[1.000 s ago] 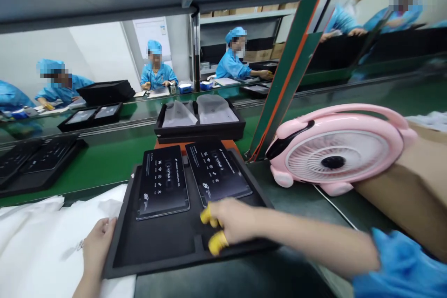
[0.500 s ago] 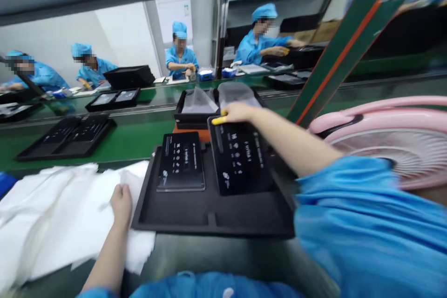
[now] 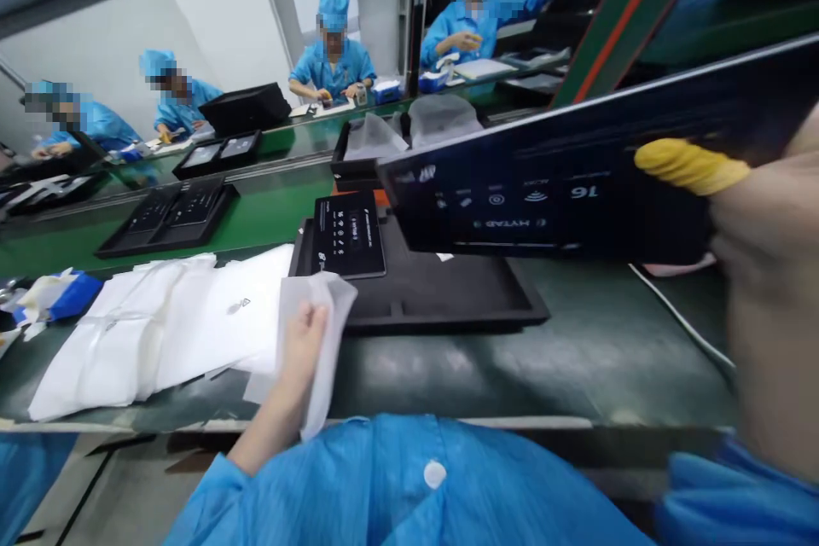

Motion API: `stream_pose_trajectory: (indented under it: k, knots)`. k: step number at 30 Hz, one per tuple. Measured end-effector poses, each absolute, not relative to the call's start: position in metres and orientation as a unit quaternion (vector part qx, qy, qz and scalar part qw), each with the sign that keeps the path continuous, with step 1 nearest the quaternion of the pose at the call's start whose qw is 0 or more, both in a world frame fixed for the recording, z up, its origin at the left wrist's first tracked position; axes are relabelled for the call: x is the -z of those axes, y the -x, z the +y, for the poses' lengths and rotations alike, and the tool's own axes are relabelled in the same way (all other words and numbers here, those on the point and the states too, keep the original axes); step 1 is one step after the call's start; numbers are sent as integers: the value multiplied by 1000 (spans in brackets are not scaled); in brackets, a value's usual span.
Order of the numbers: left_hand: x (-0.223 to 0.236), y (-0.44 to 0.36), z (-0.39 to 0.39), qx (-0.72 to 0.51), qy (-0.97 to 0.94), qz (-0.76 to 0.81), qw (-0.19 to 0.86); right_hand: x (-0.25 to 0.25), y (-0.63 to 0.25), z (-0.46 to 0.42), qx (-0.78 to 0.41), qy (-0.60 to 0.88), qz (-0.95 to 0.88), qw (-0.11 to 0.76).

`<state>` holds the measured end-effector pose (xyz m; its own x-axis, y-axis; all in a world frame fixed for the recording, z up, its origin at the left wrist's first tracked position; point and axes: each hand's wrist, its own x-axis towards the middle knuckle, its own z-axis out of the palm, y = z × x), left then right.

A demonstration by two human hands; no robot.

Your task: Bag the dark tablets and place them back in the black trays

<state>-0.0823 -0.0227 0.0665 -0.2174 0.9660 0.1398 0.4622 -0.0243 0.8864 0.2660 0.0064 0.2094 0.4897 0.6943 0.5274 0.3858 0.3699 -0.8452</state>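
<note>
My right hand (image 3: 755,213), with a yellow finger cot on one finger, is closed on a black tablet (image 3: 576,179) held in the air close to the camera at the right. My left hand (image 3: 302,341) grips a white foam bag (image 3: 320,333) lifted from the pile of white bags (image 3: 159,324) on the bench. A second black tablet (image 3: 350,235) lies in the left slot of the black foam tray (image 3: 448,294) in front of me.
A green conveyor (image 3: 269,213) carries another tray with bagged tablets (image 3: 397,145) and a dark tray (image 3: 172,213) at the left. Several people in blue coats sit on its far side. A slanted green post (image 3: 614,8) stands at the right.
My right hand has lifted the right tablet out of the tray and brought it close to me. My left hand has picked a white bag up from the pile.
</note>
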Motion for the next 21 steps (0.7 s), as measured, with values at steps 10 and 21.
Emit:
stream_pose_trajectory:
  k: [10, 21]
  knots:
    - [-2, 38, -61, -202, -707, 653, 181, -101, -220, -63, -266, 491, -374, 741]
    - [-9, 18, -57, -204, -709, 648, 190, -91, -210, -62, -292, 452, -350, 767]
